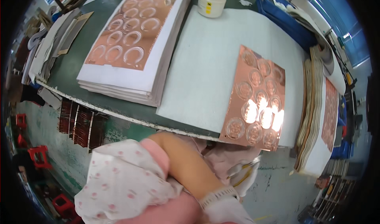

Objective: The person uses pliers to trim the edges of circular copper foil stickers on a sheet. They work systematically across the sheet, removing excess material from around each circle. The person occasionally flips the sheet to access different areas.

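When Handling the Sheet (255, 99): Edges Only

Locate the copper sheet right of centre, lying on white paper (198, 66), near edge jutting slightly past the table (73, 71). Note the left hand (228, 213) well apart from it, apparently gloved in white and cut off at the bottom of the view. Finger opening and hold: cannot tell. Right hand: likewise cannot tell, being out of view.

Recommended handling, by judgement: take opposite edges, support evenly, lift without flexing. Keep fingertips off the rings (255, 78) (glossy, and probably easy to mark). Tilt out of the glare over the lower half to read the surface. Avoid pressing on the overhang; likely result, a bent edge.

Surface: green, pale and chipped along the front. At left, a paper stack (118, 79) topped by a second sheet (130, 32). At the far side, a white jar (212, 3) and a blue bin (283, 24). At right, another pile (310, 109).

Room: worn, grey-green floor (273, 184); red stools (38, 156) at left.
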Action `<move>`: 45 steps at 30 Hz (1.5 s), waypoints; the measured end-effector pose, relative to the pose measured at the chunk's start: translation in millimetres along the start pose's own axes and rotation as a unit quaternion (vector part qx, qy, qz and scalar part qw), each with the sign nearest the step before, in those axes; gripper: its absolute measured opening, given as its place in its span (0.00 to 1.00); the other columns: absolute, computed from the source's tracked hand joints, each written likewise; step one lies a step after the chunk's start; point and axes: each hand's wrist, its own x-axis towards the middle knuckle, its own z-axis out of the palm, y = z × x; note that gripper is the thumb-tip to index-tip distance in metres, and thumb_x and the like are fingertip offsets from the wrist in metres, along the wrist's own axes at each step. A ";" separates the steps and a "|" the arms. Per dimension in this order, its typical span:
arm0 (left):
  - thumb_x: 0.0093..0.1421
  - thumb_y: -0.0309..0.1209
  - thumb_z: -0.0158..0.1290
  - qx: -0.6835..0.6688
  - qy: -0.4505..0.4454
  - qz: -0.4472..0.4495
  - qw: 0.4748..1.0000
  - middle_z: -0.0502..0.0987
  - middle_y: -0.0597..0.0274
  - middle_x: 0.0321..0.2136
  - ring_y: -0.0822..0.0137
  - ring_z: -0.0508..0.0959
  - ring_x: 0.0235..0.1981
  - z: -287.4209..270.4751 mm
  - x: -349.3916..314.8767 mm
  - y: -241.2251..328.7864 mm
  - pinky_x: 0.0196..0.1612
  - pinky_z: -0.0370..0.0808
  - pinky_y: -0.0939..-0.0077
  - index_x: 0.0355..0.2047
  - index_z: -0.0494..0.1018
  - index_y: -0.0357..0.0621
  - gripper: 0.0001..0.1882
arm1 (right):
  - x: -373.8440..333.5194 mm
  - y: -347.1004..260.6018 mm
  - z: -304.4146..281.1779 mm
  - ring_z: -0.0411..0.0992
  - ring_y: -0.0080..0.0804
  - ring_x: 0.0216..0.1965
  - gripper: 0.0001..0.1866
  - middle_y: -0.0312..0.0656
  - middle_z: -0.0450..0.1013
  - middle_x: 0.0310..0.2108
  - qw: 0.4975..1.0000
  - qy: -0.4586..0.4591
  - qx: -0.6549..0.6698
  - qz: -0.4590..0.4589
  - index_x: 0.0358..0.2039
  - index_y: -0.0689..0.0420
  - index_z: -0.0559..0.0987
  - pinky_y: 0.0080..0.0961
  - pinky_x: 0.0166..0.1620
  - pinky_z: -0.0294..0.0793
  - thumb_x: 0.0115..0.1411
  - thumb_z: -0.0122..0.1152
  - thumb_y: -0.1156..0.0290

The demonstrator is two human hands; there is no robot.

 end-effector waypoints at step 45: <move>0.63 0.35 0.38 -0.530 0.334 0.209 0.751 0.64 0.46 0.52 0.45 0.65 0.52 -76.9 -82.3 -37.0 0.52 0.64 0.50 0.48 0.67 0.45 0.16 | 26.9 -6.3 62.1 0.69 0.29 0.19 0.11 0.43 0.71 0.19 0.991 -0.018 -0.128 -0.042 0.25 0.63 0.70 0.21 0.24 0.69 0.61 0.49 0.68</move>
